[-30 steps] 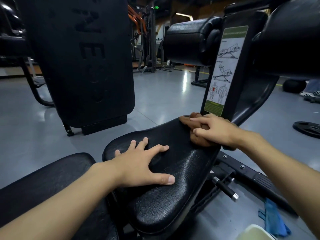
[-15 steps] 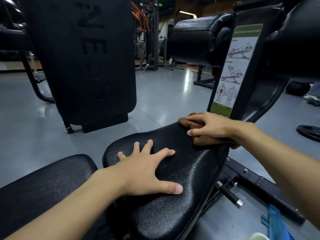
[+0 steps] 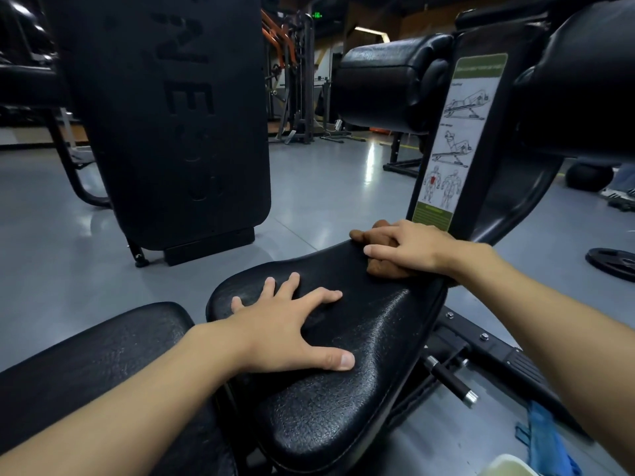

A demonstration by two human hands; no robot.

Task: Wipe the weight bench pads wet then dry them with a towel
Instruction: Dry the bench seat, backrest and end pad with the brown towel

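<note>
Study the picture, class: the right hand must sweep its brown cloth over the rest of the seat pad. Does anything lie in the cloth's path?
Yes. The left hand rests spread flat on the seat pad, nearer the camera than the brown cloth held by the right hand. The pad's right side is bare.

The seat pad (image 3: pixel 343 389) is black with a fine pebbled grain, and the longer pad (image 3: pixel 86 355) at near left is the same black. On its far right edge the bunched cloth (image 3: pixel 378 269) is rust brown. Behind that, the placard (image 3: pixel 460 139) is white with olive-green bands top and bottom, black line drawings and one red patch on a muscle figure. The floor (image 3: pixel 326 187) is glossy pale grey. At near right a towel (image 3: pixel 546 438) is bright blue, beside a cream tub (image 3: pixel 508 467). The upright pad (image 3: pixel 178 115) at far left is black with embossed letters; beyond it a frame (image 3: pixel 278 39) is orange.
</note>
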